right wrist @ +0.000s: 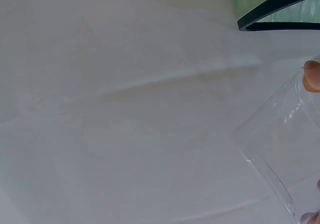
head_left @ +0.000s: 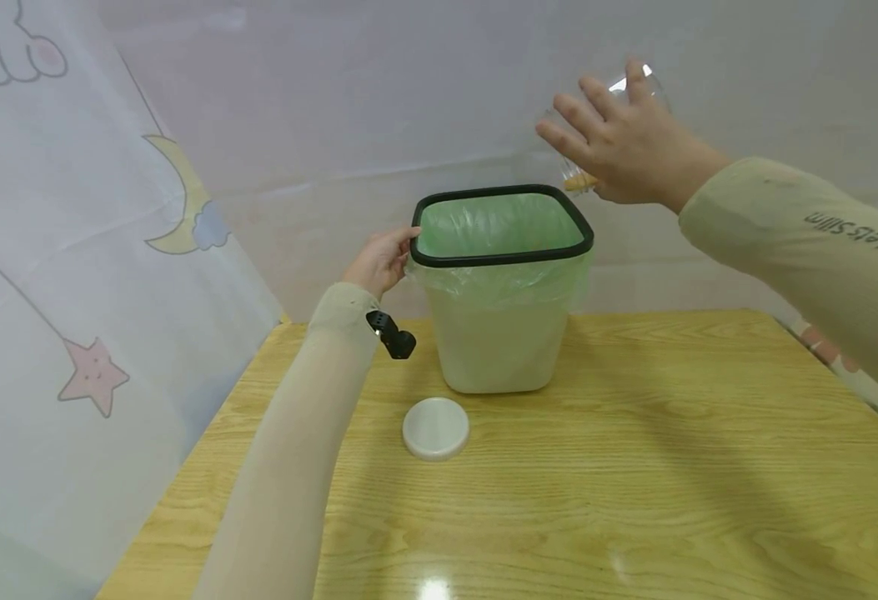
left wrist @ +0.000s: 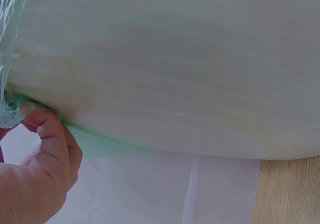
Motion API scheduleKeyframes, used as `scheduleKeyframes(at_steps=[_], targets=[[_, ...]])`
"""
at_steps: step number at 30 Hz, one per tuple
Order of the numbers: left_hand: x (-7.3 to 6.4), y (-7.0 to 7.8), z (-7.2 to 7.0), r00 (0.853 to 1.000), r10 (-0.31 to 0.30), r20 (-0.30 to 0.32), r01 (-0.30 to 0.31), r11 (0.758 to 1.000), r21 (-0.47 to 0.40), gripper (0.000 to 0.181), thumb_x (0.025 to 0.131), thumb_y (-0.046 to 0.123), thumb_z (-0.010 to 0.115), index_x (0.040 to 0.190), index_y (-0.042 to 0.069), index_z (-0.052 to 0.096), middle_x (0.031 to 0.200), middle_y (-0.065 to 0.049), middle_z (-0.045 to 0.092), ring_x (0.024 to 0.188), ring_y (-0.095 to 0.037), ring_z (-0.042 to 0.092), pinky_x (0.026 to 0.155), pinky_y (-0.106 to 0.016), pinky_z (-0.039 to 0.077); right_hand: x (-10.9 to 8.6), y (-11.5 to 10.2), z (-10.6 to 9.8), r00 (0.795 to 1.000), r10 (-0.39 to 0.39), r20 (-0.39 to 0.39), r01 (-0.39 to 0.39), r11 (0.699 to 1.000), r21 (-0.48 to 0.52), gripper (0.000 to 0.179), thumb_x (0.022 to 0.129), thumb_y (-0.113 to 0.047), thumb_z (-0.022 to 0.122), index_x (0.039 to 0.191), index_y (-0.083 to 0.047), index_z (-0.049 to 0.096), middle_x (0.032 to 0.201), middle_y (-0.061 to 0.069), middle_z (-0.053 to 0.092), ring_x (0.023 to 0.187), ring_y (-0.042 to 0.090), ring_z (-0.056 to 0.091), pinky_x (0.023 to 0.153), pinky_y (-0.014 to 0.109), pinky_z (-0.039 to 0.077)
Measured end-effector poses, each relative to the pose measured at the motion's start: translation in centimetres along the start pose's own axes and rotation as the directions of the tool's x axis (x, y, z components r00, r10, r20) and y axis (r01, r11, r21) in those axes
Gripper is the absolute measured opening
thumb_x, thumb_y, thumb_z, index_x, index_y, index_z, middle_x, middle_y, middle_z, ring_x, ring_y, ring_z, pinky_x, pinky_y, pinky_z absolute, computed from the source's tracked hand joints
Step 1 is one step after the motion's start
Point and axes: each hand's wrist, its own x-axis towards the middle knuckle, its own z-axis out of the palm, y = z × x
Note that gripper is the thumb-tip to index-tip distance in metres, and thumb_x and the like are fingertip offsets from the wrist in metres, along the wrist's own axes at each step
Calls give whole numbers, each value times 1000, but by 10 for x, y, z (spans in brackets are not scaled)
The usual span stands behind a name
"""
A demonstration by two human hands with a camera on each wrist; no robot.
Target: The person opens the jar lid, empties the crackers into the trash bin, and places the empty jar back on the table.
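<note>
A pale trash bin (head_left: 494, 333) with a black rim (head_left: 506, 257) and a green plastic liner (head_left: 484, 229) stands upright on the table. My left hand (head_left: 382, 260) grips the bin's left rim; in the left wrist view its curled fingers (left wrist: 52, 131) pinch the liner's edge. Up to the right, my right hand (head_left: 626, 142) holds a clear jar (right wrist: 275, 144), tilted with its lower end toward the bin and apart from it. Something orange-yellow (head_left: 579, 182) shows at that lower end; its kind is unclear. The hand hides much of the jar in the head view.
A round white lid (head_left: 435, 428) lies on the wooden table (head_left: 634, 483) in front of the bin. Behind hangs a pale cloth (head_left: 318, 108) with moon and star prints. A black wrist camera (head_left: 392, 335) sits on my left sleeve.
</note>
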Motion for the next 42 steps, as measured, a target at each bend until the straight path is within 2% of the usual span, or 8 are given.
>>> scheduleKeyframes(at_steps=[9,13,21,33,42], targets=[[-1,-1,-1,1000,14,8,-14,1000,-7,14,96,6,60,83,3,59,60,-1,50,48,-8,46,47,-18,43,0,0,-1,999,9,32,-9,1000,-3,112,59,-28,91,146,-1,26,140,31,32,125,52,31,93,75,28],[-1,-1,-2,1000,12,3,-12,1000,-9,18,96,7,61,78,4,60,58,0,50,46,-8,45,46,-18,42,0,1,-1,1000,9,24,-9,1000,4,112,59,-26,91,145,-1,25,140,31,32,125,52,31,93,75,28],[0,1,-2,1000,10,-2,-10,1000,-12,25,95,6,62,70,6,61,58,0,49,47,-8,44,46,-18,42,-1,1,-3,997,12,72,-12,1000,2,112,61,-28,90,146,-1,23,142,32,30,126,53,29,96,75,26],[0,1,-2,1000,4,-8,-4,1000,-7,11,95,7,61,86,1,61,58,-1,51,45,-8,43,46,-18,41,-3,2,-3,998,9,57,-9,1000,7,111,60,-26,90,146,-1,25,141,32,31,126,53,30,96,75,26],[1,1,-1,1000,12,-22,-12,1000,-2,17,95,8,63,77,5,61,59,0,49,46,-8,42,47,-19,41,-3,3,-3,996,11,84,-10,1000,-7,113,61,-28,90,147,-1,23,142,33,30,126,53,28,97,75,24]])
